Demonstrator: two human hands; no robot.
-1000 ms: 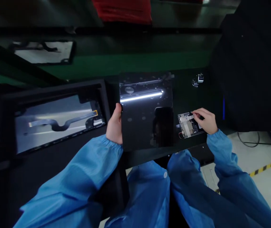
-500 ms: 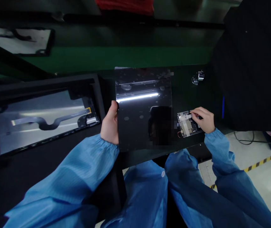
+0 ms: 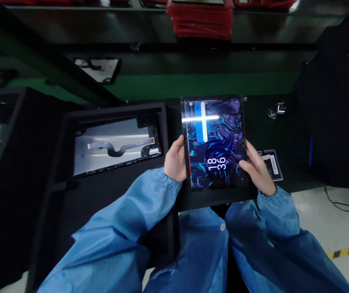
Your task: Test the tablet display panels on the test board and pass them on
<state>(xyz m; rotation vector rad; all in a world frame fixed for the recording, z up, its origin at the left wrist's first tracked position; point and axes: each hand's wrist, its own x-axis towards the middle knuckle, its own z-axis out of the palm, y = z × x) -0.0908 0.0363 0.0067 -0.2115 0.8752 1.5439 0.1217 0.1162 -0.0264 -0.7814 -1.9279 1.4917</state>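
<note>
A tablet screen (image 3: 215, 142) is lit, showing a swirling blue and purple picture with the figures 18 and 36. My left hand (image 3: 176, 159) grips its left edge, thumb along the side. On the right edge my right hand (image 3: 258, 167) holds it too, with the thumb over the front. Partly behind that hand lies a dark board with a white label (image 3: 273, 165) on the table. Whether a cable joins it to the screen is hidden.
At left, a black foam tray (image 3: 113, 109) holds a display panel with a flat ribbon cable (image 3: 116, 151). Small shiny metal pieces (image 3: 277, 110) lie at the right back. Red packets (image 3: 203, 20) sit on the shelf above. A black cloth-like bulk (image 3: 339, 101) stands at right.
The screen has gone from black to lit. My right hand has left the small circuit board and taken hold of the screen's right edge. The view has shifted, so things appear farther right.
</note>
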